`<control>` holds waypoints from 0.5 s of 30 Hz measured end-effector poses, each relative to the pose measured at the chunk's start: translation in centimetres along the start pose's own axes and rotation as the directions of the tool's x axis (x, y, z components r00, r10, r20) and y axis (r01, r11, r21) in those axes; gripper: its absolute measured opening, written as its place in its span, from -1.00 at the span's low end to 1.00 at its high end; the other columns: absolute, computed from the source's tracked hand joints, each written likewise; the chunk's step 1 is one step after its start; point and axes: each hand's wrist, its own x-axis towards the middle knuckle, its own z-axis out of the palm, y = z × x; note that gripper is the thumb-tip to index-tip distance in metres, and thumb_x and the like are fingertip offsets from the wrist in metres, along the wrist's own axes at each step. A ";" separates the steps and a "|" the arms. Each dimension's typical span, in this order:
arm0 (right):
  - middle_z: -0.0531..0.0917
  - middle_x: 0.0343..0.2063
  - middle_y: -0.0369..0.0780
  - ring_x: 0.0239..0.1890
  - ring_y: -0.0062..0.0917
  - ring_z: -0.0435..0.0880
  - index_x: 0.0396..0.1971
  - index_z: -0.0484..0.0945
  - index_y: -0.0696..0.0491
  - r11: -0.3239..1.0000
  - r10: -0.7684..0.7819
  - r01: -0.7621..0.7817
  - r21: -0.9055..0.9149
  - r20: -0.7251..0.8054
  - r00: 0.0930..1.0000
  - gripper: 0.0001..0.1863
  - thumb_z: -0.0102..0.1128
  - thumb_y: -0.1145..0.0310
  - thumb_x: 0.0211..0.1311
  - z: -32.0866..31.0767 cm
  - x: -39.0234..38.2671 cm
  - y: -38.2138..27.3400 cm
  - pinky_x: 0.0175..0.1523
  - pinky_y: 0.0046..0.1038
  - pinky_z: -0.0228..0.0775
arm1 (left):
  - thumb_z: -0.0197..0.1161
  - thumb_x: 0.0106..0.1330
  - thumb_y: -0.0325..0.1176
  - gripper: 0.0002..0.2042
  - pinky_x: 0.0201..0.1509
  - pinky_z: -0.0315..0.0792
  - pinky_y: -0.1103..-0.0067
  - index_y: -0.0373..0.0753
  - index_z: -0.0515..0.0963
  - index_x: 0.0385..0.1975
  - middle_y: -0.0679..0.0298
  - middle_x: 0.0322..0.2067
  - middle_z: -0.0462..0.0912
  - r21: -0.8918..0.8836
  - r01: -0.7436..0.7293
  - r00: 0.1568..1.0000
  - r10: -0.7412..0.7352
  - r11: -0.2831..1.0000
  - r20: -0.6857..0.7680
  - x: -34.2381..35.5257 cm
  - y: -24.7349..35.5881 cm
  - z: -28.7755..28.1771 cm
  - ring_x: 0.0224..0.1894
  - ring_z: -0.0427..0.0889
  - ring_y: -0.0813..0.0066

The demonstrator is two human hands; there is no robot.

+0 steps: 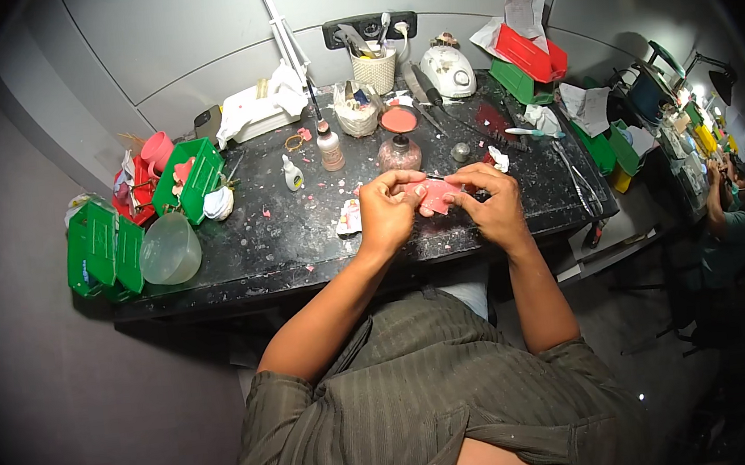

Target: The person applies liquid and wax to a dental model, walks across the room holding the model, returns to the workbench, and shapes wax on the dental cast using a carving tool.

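Note:
A thin pink sheet, wax by its look (434,198), is pinched between my two hands over the front of the black workbench (240,254). My left hand (386,213) grips its left side, thumb and fingers closed. My right hand (494,207) holds the right side in a closed pinch. A small dark piece shows at the sheet's upper edge, too small to name. Beside my left hand lies a white and pink lump, perhaps a dental cast (349,218). Just beyond my hands stands a glass jar burner (400,153), with a round dish of pink material (398,121) above it.
Left stand green bins (186,180) and a translucent bowl (171,249). Small bottles (330,147), a white woven cup of tools (375,71) and a white device (447,70) stand farther back. Metal tools (575,177) lie right. Another person (725,239) works at far right.

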 end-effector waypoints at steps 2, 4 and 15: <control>0.73 -0.36 -0.20 -0.25 -0.47 0.69 -0.30 0.73 0.17 1.000 0.019 -0.019 0.018 0.013 1.000 -0.78 0.50 0.47 0.01 0.2 0.1 0.6 -0.12 -0.50 0.49 | 0.22 0.31 -0.67 -0.83 -0.30 0.61 0.66 -0.54 0.55 -0.12 0.12 -0.34 0.70 -0.021 0.000 1.000 0.000 1.000 0.003 0.1 -0.2 0.0 -0.38 0.69 0.53; 0.73 -0.39 -0.22 -0.27 -0.52 0.69 -0.32 0.73 0.18 0.998 0.043 -0.044 0.033 0.025 0.999 -0.79 0.51 0.47 0.02 0.4 0.0 1.7 -0.14 -0.52 0.48 | 0.24 0.30 -0.67 -0.82 -0.27 0.58 0.68 -0.51 0.56 -0.12 0.15 -0.33 0.70 0.030 -0.035 0.999 0.036 0.999 -0.008 0.1 -0.1 0.0 -0.36 0.68 0.56; 0.71 -0.44 -0.33 -0.38 -0.73 0.59 -0.39 0.68 0.19 0.479 0.273 -0.475 0.738 0.389 0.880 -0.85 0.48 0.46 0.12 0.7 0.2 4.6 -0.23 -0.67 0.42 | 0.21 0.31 -0.68 -0.81 -0.26 0.59 0.63 -0.43 0.54 -0.10 0.16 -0.33 0.71 -0.428 0.192 0.969 -0.103 0.883 0.222 0.7 -0.8 -0.4 -0.40 0.68 0.52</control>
